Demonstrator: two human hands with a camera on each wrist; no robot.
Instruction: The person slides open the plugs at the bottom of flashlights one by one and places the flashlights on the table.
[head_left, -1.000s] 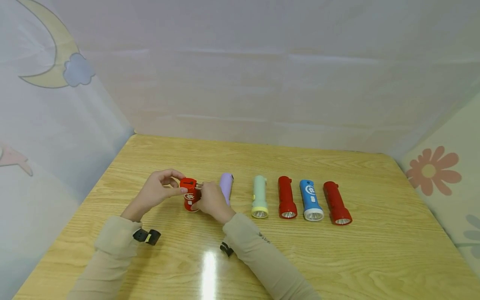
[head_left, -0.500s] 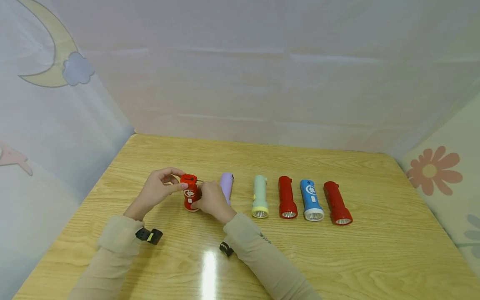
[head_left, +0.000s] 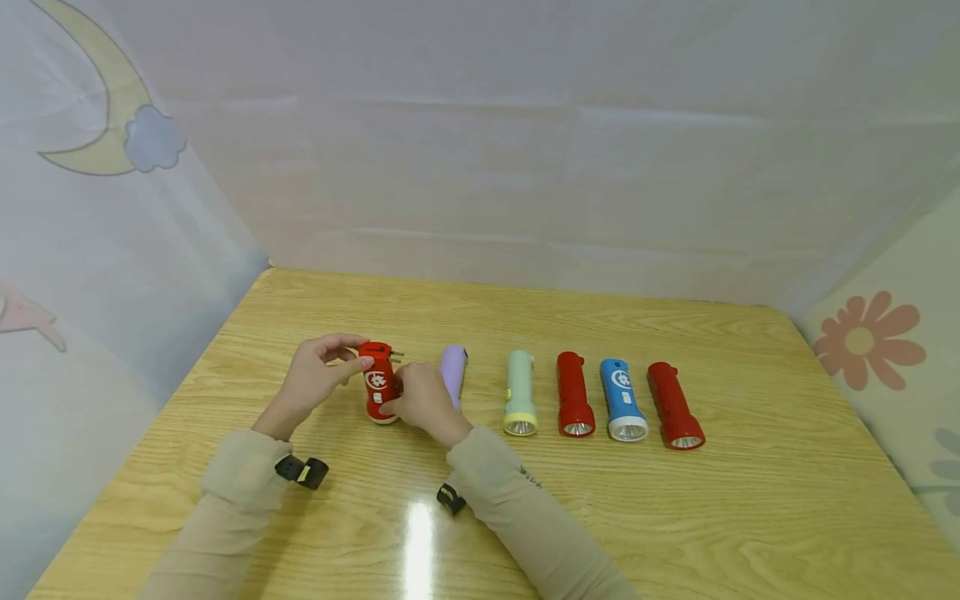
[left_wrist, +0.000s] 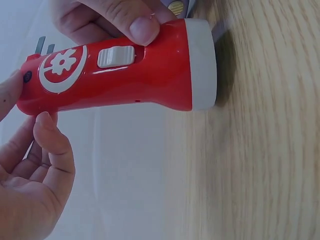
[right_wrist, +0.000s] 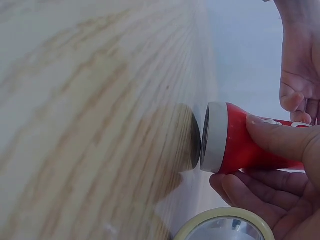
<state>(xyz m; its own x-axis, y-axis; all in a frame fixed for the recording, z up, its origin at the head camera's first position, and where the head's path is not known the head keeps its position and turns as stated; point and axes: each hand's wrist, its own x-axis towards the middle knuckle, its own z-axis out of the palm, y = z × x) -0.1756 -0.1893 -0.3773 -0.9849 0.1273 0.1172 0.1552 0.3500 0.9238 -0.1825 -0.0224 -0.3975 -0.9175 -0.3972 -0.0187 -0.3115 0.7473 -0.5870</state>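
Observation:
A red flashlight [head_left: 377,385] with a white lens ring and a white flower emblem stands roughly upright at the table's left, lens end down. Two metal prongs [left_wrist: 45,47] stick out of its upper end. My left hand [head_left: 318,375] pinches that upper end between thumb and fingers. Lower down, my right hand [head_left: 427,404] grips the body from the right; its thumb lies beside the white switch [left_wrist: 116,57]. In the right wrist view the lens ring [right_wrist: 215,137] is at the tabletop; whether it touches, I cannot tell. My right hand partly hides a purple flashlight [head_left: 452,371].
To the right, several flashlights lie in a row: a pale green one [head_left: 519,383], a red one [head_left: 573,387], a blue one [head_left: 621,392] and another red one [head_left: 671,400]. They rest on a wooden table [head_left: 750,500]. A pale cloth backdrop [head_left: 525,167] rises behind it.
The red flashlight's upper end has tipped away from me, so more of its front shows. Both hands keep their hold, the left moving slightly with it. The flashlights in the row have not moved.

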